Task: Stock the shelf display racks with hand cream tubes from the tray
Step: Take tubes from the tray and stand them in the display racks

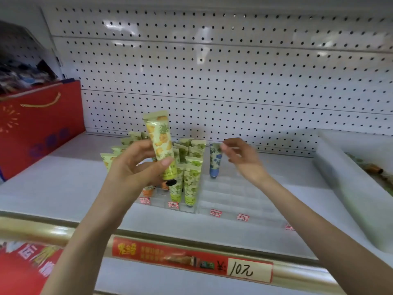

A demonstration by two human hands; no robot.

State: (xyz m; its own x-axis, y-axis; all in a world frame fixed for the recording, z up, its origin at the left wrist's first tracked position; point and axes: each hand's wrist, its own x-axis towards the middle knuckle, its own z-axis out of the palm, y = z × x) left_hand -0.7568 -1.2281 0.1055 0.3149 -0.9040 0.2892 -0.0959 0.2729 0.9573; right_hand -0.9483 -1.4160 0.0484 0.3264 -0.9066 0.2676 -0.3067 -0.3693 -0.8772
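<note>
My left hand (136, 165) grips a yellow pineapple-print hand cream tube (160, 143), cap down, above the clear display rack (163, 200). Several green-print tubes (191, 182) stand in that rack, with orange-capped tubes behind my hand. A blue-print tube (215, 159) stands alone at the back of a second clear rack (231, 194) on the right. My right hand (238, 155) hovers just right of the blue tube's top, fingers loosely curled and blurred, holding nothing that I can see. The white tray (340, 173) sits at the far right with a few tubes inside.
A red gift bag (38, 126) stands on the shelf at the left. White pegboard (212, 71) backs the shelf. Small red price tags (215, 212) line the rack fronts. A shelf-edge strip with a price label (248, 271) runs along the front.
</note>
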